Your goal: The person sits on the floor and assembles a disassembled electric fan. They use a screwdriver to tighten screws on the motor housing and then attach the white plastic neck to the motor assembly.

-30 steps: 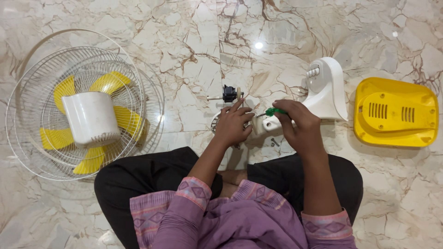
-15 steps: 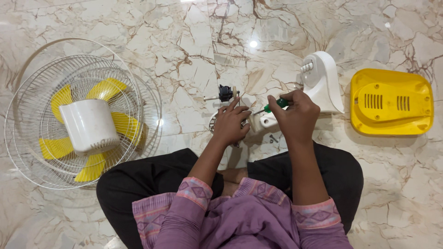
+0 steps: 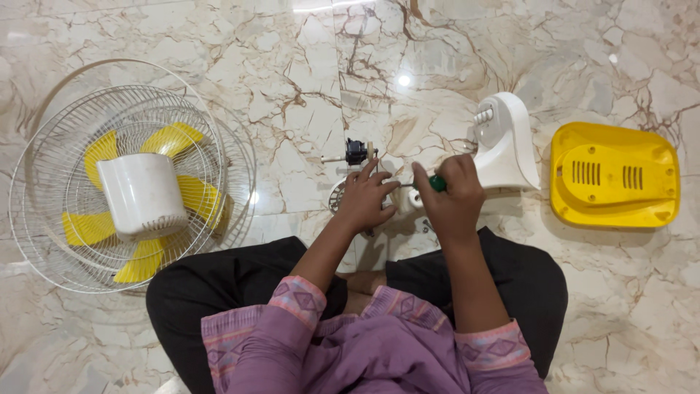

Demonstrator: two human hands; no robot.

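A: Head view. What do your hands hold?

B: Your right hand (image 3: pixel 452 197) is clenched round a green-handled screwdriver (image 3: pixel 436 183), its tip pointing left at the white fan stand (image 3: pixel 503 142). Your left hand (image 3: pixel 362 198) rests fingers-down on the small parts just left of that stand's neck; whether it grips anything, I cannot tell.

A: And around the stand?

B: A small black motor piece (image 3: pixel 355 151) lies just left of it. The yellow cover (image 3: pixel 614 176) sits to its right, apart. Well left of the stand: the wire fan guard (image 3: pixel 55 175), yellow blades (image 3: pixel 172 138) and a white housing (image 3: pixel 142 193) inside.
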